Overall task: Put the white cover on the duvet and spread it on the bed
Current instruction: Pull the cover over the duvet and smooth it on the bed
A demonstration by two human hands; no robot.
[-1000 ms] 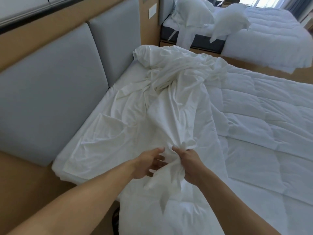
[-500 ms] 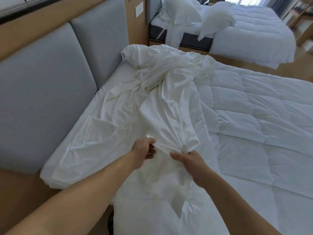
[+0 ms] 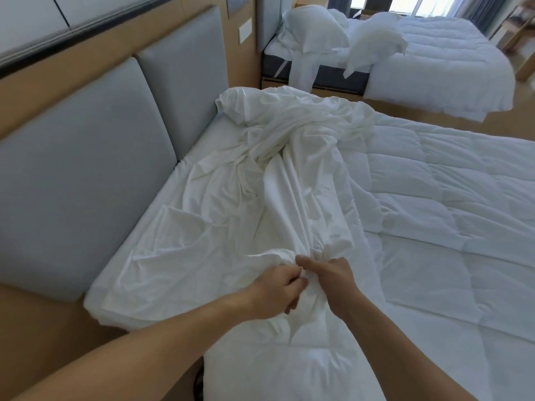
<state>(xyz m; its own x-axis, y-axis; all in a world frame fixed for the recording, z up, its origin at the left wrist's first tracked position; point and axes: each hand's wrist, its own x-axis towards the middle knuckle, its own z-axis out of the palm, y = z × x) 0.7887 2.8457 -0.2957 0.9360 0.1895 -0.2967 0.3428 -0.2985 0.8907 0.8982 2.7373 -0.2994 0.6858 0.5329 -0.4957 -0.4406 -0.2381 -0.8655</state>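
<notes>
The white cover (image 3: 283, 180) lies crumpled in a long heap along the head end of the bed, from the far corner down to my hands. A quilted white duvet (image 3: 451, 198) is spread flat over the bed to the right, and part of it hangs over the near edge. My left hand (image 3: 273, 290) pinches a bunched fold of the cover at the near edge of the bed. Right beside it, almost touching, my right hand (image 3: 333, 277) grips the same bunch with curled fingers.
A grey padded headboard (image 3: 95, 175) on a wood panel runs along the left. A second bed (image 3: 434, 62) with a white duvet and two pillows (image 3: 315, 30) stands at the back right, across a strip of wooden floor (image 3: 506, 120).
My hands have come closer together, gathering the fold of the cover between them. The view has shifted slightly.
</notes>
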